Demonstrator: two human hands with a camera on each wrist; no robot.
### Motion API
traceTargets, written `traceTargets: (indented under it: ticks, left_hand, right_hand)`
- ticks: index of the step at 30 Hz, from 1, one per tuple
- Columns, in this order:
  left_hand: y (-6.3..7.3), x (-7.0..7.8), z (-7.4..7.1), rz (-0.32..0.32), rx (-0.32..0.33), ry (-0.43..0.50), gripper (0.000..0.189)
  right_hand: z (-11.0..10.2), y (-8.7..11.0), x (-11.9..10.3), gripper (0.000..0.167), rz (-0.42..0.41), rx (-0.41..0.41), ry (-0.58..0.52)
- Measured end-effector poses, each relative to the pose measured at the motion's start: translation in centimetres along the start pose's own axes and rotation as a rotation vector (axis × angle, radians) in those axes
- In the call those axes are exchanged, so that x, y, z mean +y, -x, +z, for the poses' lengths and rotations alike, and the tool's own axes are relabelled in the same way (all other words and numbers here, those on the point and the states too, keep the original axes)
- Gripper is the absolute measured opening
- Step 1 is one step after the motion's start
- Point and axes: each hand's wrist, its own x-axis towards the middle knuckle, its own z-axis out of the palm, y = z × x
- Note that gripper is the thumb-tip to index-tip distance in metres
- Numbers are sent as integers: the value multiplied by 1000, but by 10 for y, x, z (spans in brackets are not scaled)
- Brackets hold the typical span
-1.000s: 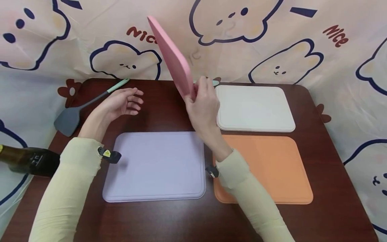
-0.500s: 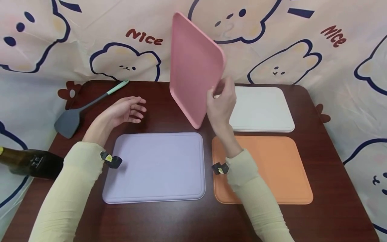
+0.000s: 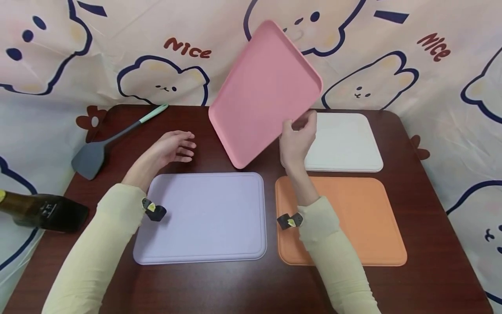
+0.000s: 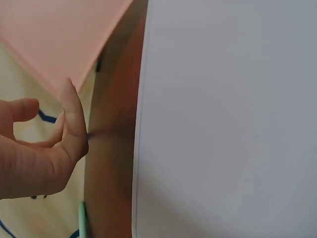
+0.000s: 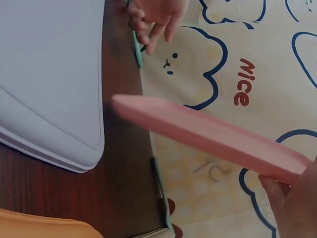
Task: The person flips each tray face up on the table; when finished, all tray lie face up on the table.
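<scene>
My right hand (image 3: pixel 297 141) pinches a pink rectangular tray (image 3: pixel 266 93) with a low raised rim by its right edge. The tray is tilted up in the air above the back of the table, its inner face toward the head camera. In the right wrist view the pink tray (image 5: pixel 213 134) appears nearly edge-on. My left hand (image 3: pixel 172 147) hovers with loosely bent fingers to the left of the tray, apart from it and holding nothing. Beneath the left wrist lies a lilac rectangular board (image 3: pixel 204 218). Under the right forearm is an orange one (image 3: pixel 353 218).
A white rectangular board (image 3: pixel 341 141) lies at the back right. At the back left rests a grey spatula (image 3: pixel 89 159) with a mint handle. A dark bottle (image 3: pixel 47 211) is at the left edge. A patterned curtain (image 3: pixel 164 26) hangs behind the brown table (image 3: pixel 219 288).
The pink tray has turned from nearly edge-on to showing its inner face, and has shifted right with my right hand. My left hand has moved slightly right and nearer.
</scene>
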Motion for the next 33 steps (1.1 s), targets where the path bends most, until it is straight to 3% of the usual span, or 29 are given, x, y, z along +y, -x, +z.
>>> traceTargets:
  ticks: [3, 6, 10, 15, 18, 23, 29, 33]
  left_hand:
    - [-4, 0, 7, -17, 39, -8, 48]
    - [-8, 0, 16, -20, 61, -19, 53]
    - [-12, -2, 26, 2, 71, 10, 55]
    - [-15, -2, 35, 57, 86, 116, 49]
    - [-16, -1, 39, 84, 119, 137, 49]
    - [-18, -2, 39, 94, 189, 113, 51]
    - [-19, -2, 33, 99, 215, 129, 51]
    - [-16, 2, 26, 112, 232, 106, 52]
  right_hand:
    - [0, 1, 2, 21, 117, -22, -189]
    - [-1, 4, 5, 21, 253, -28, -292]
    - [0, 7, 9, 19, 407, 16, -274]
    - [2, 9, 13, 17, 578, 77, -299]
    - [2, 13, 16, 19, 652, 69, -296]
    - [3, 18, 20, 28, 688, 24, -316]
    - [-1, 16, 23, 38, 643, -52, -316]
    - [-11, 3, 21, 49, 602, -98, -253]
